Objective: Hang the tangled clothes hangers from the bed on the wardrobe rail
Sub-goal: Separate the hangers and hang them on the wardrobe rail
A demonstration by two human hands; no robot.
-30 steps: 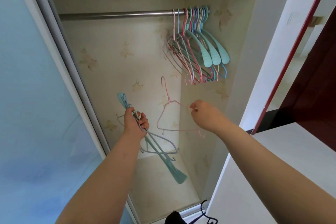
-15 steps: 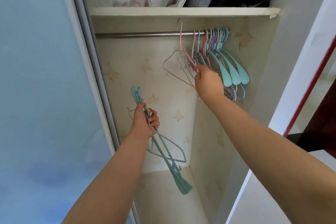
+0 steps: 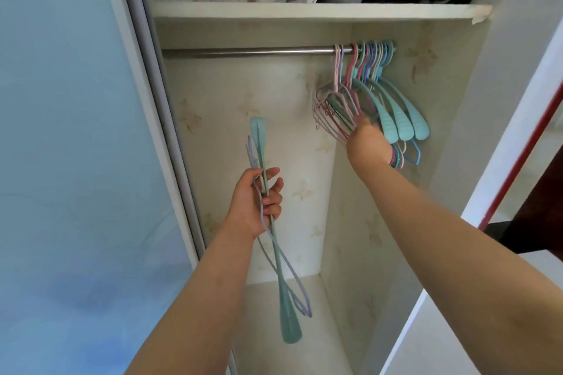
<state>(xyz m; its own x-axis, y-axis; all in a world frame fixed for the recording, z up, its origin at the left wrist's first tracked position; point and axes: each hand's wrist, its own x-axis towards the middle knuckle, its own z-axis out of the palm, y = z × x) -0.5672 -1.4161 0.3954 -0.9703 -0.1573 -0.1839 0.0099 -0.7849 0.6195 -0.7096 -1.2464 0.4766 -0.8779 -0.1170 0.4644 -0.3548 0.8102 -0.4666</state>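
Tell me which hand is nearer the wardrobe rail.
Right. The right hand is up among the hung hangers just below the rail; the left hand is lower, holding two hangers.

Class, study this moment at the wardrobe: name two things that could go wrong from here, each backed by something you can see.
1. The left hand grips a teal hanger and a lilac wire hanger together; pulling one free might snag or drop the other.
2. The hung hangers crowd the rail's right end, where the right hand sits among them; withdrawing could hook one and unseat it.
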